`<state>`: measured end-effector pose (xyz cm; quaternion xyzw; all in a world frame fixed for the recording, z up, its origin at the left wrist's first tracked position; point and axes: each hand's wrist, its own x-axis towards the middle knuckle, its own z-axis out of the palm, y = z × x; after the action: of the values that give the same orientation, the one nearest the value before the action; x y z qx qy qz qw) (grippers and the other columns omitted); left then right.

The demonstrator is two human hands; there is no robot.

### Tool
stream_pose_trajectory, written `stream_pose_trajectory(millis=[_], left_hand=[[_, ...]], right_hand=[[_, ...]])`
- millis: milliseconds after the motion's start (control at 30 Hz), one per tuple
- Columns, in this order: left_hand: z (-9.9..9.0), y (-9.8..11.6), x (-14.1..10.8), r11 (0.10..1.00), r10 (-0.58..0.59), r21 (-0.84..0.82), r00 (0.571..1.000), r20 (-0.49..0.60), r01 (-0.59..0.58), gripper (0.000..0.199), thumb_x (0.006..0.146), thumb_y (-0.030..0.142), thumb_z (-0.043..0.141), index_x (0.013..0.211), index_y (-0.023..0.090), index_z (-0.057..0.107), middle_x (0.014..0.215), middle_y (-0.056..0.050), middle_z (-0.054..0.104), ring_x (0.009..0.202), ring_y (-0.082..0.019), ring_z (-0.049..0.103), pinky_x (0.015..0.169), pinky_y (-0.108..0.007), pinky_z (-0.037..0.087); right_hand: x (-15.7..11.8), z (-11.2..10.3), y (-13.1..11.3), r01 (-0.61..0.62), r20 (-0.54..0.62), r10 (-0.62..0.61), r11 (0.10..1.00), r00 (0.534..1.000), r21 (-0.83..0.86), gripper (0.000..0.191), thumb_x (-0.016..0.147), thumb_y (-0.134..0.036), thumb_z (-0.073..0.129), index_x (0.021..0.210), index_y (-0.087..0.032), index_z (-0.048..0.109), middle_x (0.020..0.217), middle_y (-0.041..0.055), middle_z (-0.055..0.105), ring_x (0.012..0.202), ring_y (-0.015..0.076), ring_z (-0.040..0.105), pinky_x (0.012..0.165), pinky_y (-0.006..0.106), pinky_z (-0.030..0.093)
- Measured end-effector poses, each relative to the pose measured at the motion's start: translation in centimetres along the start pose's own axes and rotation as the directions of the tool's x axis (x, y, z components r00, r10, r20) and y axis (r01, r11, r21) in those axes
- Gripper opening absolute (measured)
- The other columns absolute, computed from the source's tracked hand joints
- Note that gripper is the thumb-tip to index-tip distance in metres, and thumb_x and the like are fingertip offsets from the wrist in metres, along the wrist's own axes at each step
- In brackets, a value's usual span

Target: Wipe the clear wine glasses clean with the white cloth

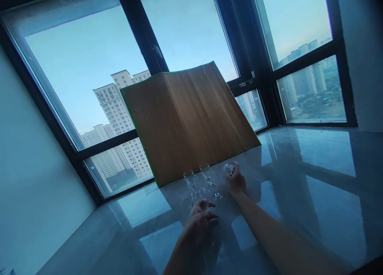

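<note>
Several small clear stemmed glasses stand close together on a glossy grey surface; one glass is at the back of the group. My left hand is at the near side, its fingers curled around the lower part of the nearest glass, whose rim shows above them. To the right of the group, my right hand is closed on another clear glass, tilted in the fingers. The fingers hide most of that glass's shape.
Behind the glasses a large brown board with a green edge leans against the dark window frames. The shiny surface carries window reflections. A pale wall closes off the left side, and tall buildings show outside.
</note>
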<state>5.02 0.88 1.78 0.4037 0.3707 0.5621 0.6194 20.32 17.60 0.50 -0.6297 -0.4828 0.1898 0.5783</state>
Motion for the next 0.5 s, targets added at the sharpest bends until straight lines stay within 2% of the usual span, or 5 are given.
stream_pose_trajectory(millis=[133, 333, 433, 500], left_hand=[[0.0, 0.2, -0.2, 1.000, -0.004, -0.001, 0.999, -0.048, 0.004, 0.047, 0.071, 0.024, 0.081, 0.106, 0.025, 0.050, 0.116, -0.004, 0.062, 0.077, -0.011, 0.068, 0.065, -0.023, 0.051], [-0.6, 0.0, 0.4, 0.993, -0.022, 0.111, 0.992, -0.126, 0.036, 0.055, 0.068, 0.030, 0.079, 0.116, 0.029, 0.050, 0.142, -0.008, 0.055, 0.074, -0.012, 0.071, 0.045, -0.016, 0.033], [-1.7, -0.1, 1.0, 0.969, -0.021, 0.238, 0.977, -0.211, 0.072, 0.060, 0.064, 0.034, 0.081, 0.116, 0.028, 0.053, 0.134, -0.008, 0.059, 0.066, -0.011, 0.069, 0.045, -0.017, 0.034], [-2.6, -0.1, 1.5, 0.945, 0.015, 0.318, 0.962, -0.274, 0.076, 0.064, 0.057, 0.037, 0.085, 0.112, 0.024, 0.055, 0.118, -0.007, 0.065, 0.057, -0.009, 0.063, 0.047, -0.020, 0.039]], right_hand=[[0.2, 0.2, 0.0, 0.026, 0.044, -0.025, 1.000, 0.999, -0.016, 0.040, 0.100, -0.028, 0.046, 0.139, -0.020, 0.052, 0.104, 0.0098, 0.074, 0.082, 0.0208, 0.066, 0.069, 0.028, 0.035], [0.2, 0.0, -0.5, -0.026, 0.104, 0.031, 0.999, 0.994, -0.045, 0.041, 0.100, -0.029, 0.046, 0.139, -0.019, 0.051, 0.104, 0.0105, 0.074, 0.086, 0.0220, 0.069, 0.071, 0.028, 0.039], [0.3, -0.2, -0.7, -0.037, 0.122, 0.043, 0.998, 0.992, -0.048, 0.041, 0.100, -0.028, 0.047, 0.140, -0.019, 0.051, 0.102, 0.0107, 0.074, 0.087, 0.0223, 0.070, 0.072, 0.028, 0.041], [0.3, -0.4, -0.9, -0.042, 0.129, 0.048, 0.998, 0.991, -0.050, 0.042, 0.099, -0.027, 0.047, 0.141, -0.019, 0.051, 0.102, 0.0109, 0.074, 0.088, 0.0224, 0.070, 0.073, 0.028, 0.042]])
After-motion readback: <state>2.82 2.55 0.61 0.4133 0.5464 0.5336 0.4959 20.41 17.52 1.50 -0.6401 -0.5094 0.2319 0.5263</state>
